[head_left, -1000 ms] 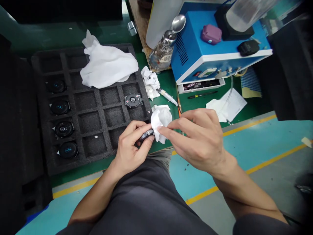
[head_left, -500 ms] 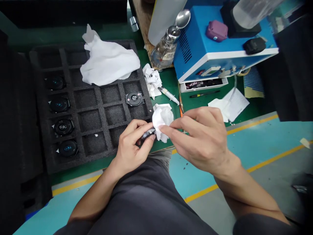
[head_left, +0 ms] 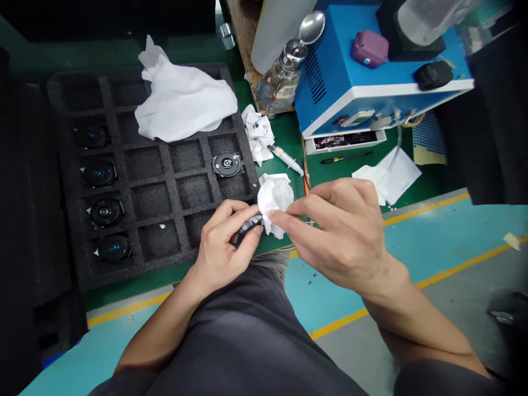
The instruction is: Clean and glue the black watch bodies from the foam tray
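My left hand [head_left: 225, 242] is closed around a small dark smartwatch body [head_left: 249, 224], its metal side button facing up between thumb and index finger. Close beside it, the thumb and index finger of my right hand [head_left: 340, 231] are pinched together over a crumpled white tissue [head_left: 277, 193]. Whether they grip the tissue or a thin tool is unclear; a thin tip shows just below the index finger. A black foam tray [head_left: 167, 183] lies to the left, with several dark watches [head_left: 106, 212] in its left column. One watch body [head_left: 226, 164] rests back up in the right column.
A white cloth [head_left: 185, 102] covers the tray's far part. A used tissue [head_left: 258, 132], a syringe [head_left: 287, 159] and a glass bottle [head_left: 278, 85] with a metal spoon [head_left: 312, 27] stand or lie beyond my hands. The blue machine [head_left: 330, 71] is at the right.
Both hands keep nearly the same pose at the watch body. The view has shifted very slightly; nothing else has visibly moved.
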Available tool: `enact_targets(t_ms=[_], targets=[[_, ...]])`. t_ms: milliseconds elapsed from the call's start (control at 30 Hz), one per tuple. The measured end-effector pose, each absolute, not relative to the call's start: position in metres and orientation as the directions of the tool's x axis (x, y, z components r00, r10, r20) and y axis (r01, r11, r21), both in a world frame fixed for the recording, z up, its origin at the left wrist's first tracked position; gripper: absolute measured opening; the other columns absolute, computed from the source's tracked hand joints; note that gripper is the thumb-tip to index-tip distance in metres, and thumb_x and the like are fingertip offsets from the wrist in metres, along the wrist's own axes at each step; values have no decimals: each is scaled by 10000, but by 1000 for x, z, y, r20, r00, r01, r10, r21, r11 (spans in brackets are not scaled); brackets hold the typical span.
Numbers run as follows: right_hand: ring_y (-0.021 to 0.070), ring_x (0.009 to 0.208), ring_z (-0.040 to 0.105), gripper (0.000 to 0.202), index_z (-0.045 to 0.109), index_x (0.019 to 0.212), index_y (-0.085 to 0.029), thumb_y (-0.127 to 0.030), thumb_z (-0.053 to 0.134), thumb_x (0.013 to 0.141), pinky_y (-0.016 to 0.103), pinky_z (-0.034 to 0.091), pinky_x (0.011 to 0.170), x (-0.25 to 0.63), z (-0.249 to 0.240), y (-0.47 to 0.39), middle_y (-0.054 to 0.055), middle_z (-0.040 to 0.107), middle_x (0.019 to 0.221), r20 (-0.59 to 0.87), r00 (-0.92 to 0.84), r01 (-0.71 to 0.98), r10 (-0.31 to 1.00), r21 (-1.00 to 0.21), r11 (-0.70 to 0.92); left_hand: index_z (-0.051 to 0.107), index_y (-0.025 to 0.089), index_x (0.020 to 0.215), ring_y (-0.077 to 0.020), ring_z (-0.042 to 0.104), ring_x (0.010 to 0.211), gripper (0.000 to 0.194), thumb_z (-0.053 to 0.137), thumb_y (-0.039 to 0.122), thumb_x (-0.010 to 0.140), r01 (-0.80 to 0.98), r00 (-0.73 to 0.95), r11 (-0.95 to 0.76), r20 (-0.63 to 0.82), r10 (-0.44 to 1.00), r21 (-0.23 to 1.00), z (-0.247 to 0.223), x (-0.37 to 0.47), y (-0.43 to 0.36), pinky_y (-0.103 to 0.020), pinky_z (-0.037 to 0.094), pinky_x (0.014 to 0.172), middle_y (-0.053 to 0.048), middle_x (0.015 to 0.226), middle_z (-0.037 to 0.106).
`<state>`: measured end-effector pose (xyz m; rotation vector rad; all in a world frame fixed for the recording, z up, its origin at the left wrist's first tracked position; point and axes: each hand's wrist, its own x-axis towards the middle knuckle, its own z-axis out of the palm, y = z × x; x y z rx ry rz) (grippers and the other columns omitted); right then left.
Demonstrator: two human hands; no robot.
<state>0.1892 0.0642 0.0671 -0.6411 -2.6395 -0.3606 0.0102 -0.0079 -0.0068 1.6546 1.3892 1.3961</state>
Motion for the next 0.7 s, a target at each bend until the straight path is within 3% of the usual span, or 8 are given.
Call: enact_targets(t_ms=[700], targets=[[183, 747, 512, 101, 727, 943, -228, -140, 707, 896, 385, 334, 774, 189, 68, 65, -13, 642, 682, 430, -820, 483, 377, 168, 859, 717, 149, 1207, -141, 624, 860, 320, 662, 90, 897, 344, -79, -305, 351, 933, 888, -6, 10, -8, -274, 517, 736, -59, 975, 645]])
